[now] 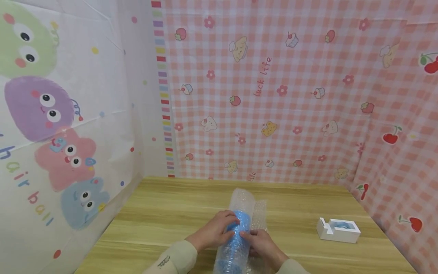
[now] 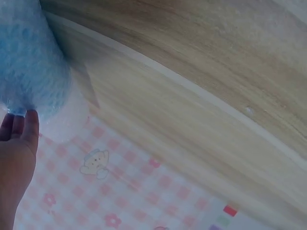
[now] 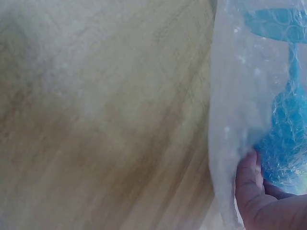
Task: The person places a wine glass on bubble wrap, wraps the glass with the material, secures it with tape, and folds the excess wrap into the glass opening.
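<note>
A blue stemmed goblet [image 3: 288,124] lies inside a roll of clear bubble wrap [image 1: 244,196]; its flat foot and thin stem show through the plastic in the right wrist view. From the left side, my left hand [image 1: 215,230] holds the roll, thumb and fingers curved over the blue part. My right hand [image 1: 265,243] grips the roll's right side, its thumb on the blue section and its fingers partly hidden behind the wrap. A loose flap of the wrap [image 1: 261,209] stands out to the right. The left wrist view shows left fingertips [image 2: 31,117] against the wrap.
A white tape dispenser [image 1: 338,230] with a roll of bluish tape stands at the right of the wooden table [image 1: 164,205]. Behind the table hangs a pink checked cloth [image 1: 260,144], and a white cartoon-printed sheet [image 1: 113,160] hangs at the left.
</note>
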The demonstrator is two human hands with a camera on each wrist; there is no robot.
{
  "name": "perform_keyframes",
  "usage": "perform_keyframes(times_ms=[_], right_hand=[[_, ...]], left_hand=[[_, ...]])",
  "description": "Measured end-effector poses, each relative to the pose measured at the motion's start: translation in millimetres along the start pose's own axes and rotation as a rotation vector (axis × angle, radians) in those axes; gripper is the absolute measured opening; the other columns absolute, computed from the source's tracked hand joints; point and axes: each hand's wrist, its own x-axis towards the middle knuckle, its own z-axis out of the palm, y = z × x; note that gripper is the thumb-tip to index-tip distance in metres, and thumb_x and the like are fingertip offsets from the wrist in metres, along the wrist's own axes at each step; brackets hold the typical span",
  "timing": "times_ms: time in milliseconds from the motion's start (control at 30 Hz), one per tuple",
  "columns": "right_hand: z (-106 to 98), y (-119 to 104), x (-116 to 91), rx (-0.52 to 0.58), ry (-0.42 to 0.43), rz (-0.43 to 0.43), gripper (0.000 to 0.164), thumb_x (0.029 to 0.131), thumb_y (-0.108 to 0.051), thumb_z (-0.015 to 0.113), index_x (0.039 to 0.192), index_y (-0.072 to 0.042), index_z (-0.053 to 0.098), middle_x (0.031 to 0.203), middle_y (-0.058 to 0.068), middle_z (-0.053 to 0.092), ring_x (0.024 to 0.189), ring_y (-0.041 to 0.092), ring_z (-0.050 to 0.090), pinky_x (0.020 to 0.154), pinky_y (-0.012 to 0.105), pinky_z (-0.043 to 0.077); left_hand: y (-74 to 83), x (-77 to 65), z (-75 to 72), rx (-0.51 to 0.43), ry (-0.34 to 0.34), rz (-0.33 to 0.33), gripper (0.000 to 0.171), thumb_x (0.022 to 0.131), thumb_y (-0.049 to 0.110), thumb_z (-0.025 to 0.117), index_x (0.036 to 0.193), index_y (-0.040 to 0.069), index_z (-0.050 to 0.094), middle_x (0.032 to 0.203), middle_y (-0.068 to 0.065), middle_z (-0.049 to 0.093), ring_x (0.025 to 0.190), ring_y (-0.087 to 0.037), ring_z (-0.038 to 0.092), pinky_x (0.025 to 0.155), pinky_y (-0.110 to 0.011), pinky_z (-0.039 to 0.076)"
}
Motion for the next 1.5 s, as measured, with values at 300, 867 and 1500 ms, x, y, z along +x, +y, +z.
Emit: perform_keyframes(times_ms=[300, 867, 1500], right_hand=[[-4, 1, 2, 0.011, 0.045, 0.033, 0.060, 0.096, -0.026, 0.067, 0.127, 0.021, 0.045, 0.112, 0.029, 0.062, 0.101, 0.041, 0.066, 0.080, 0.049, 0.057], [-8, 3, 2, -0.019, -0.013, -0.001, 0.056, 0.100, -0.024, 0.061, 0.127, 0.022, 0.045, 0.113, 0.030, 0.061, 0.104, 0.044, 0.064, 0.083, 0.054, 0.055], [-8, -6, -1, -0.011, -0.025, 0.076, 0.066, 0.100, -0.036, 0.059, 0.131, 0.020, 0.044, 0.119, 0.032, 0.060, 0.111, 0.046, 0.061, 0.086, 0.053, 0.054]], left_hand=[[-0.2, -0.6, -0.7, -0.030, -0.044, -0.036, 0.028, 0.094, 0.011, 0.066, 0.122, 0.006, 0.067, 0.137, -0.013, 0.051, 0.129, -0.030, 0.047, 0.108, -0.042, 0.040], [0.2, -2.7, -2.8, -0.110, -0.078, -0.069, 0.037, 0.095, 0.007, 0.062, 0.132, 0.003, 0.060, 0.145, -0.011, 0.050, 0.136, -0.029, 0.043, 0.113, -0.041, 0.034], [-3.9, -3.5, 4.1, -0.034, -0.084, -0.024, 0.044, 0.097, 0.016, 0.064, 0.139, 0.003, 0.055, 0.149, -0.014, 0.044, 0.137, -0.032, 0.039, 0.112, -0.042, 0.036]])
